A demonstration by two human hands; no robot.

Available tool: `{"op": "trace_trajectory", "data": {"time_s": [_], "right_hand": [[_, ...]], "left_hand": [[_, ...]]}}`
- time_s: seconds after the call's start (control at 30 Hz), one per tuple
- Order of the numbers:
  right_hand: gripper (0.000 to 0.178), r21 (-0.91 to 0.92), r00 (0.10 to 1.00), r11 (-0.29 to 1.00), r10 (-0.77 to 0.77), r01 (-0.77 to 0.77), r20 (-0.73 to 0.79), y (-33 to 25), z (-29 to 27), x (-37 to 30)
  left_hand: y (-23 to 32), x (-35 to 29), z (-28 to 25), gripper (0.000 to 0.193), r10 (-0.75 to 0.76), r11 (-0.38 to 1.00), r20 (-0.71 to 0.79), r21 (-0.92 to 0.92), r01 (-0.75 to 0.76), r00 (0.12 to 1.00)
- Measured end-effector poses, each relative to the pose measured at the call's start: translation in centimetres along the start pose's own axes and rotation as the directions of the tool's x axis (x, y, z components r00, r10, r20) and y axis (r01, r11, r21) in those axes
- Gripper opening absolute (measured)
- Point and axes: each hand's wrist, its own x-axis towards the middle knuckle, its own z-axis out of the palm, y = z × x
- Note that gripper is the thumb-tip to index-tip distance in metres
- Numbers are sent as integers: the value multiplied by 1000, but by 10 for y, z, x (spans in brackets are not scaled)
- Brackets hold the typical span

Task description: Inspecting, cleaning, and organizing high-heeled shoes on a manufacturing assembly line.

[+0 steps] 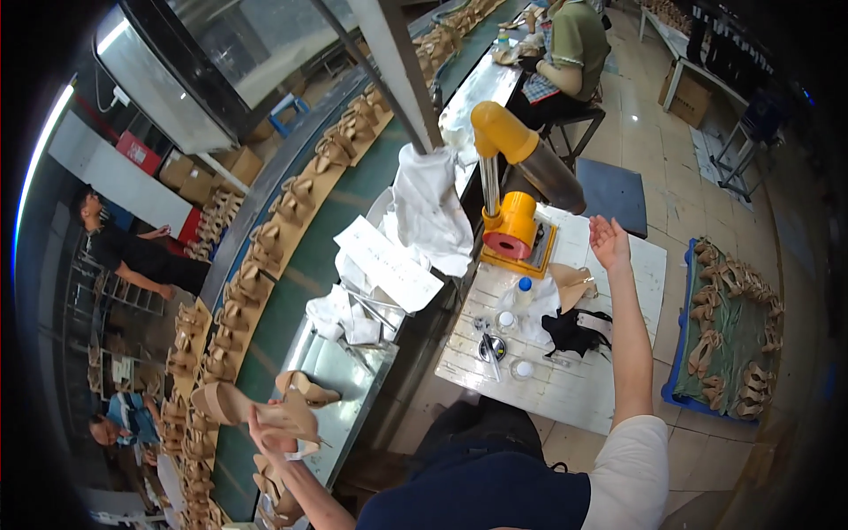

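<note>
A: While we look down, what takes up the most room around us?

B: The green belt (311,276) on our left, with rows of beige shoes (291,199) set along its brown sheets.

A: And after that?

B: Our white desk (570,378), ahead to the right, then the narrower metal desk (351,408) beside the belt. On the floor at far right we see a blue tray (678,340), lined with green cloth and holding more beige shoes.

A: What stands tallest on the white desk?

B: A yellow machine (519,212) with a thick dark pipe, at the far side. Left of it we have a crumpled white cloth (428,208), with a paper sheet (389,265) lying tilted in front.

A: Where is the held shoe (228,405)?

B: Up at our left, its broad end pointing toward the belt. Our left hand (274,431) has its grip closed around the middle. A second shoe (305,389) is just beyond; we cannot tell whether the two touch.

A: And our right hand (609,243)?

B: Raised over the desk's right side, near the machine, palm up, grip released, fingers loosely curled.

A: The smaller things?

B: On the white desk we see a black cloth (572,331); left of it, a blue-capped bottle (524,293), white-capped bottles (505,321) and a small round container (493,347).
</note>
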Motion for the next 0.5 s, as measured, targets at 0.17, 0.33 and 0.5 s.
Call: {"op": "trace_trajectory", "data": {"time_s": [0.17, 0.33, 0.5], "right_hand": [[39, 7, 998, 999, -34, 34, 44, -5, -4, -22], [38, -4, 998, 998, -59, 59, -6, -7, -17, -27], [37, -118, 994, 989, -98, 93, -40, -6, 2, -49]], "left_hand": [[28, 41, -102, 30, 24, 999, -205, -39, -33, 978], [-8, 73, -156, 27, -20, 990, -281, -138, -20, 959], [-45, 79, -197, 32, -175, 968, -285, -227, 111, 942]]}}
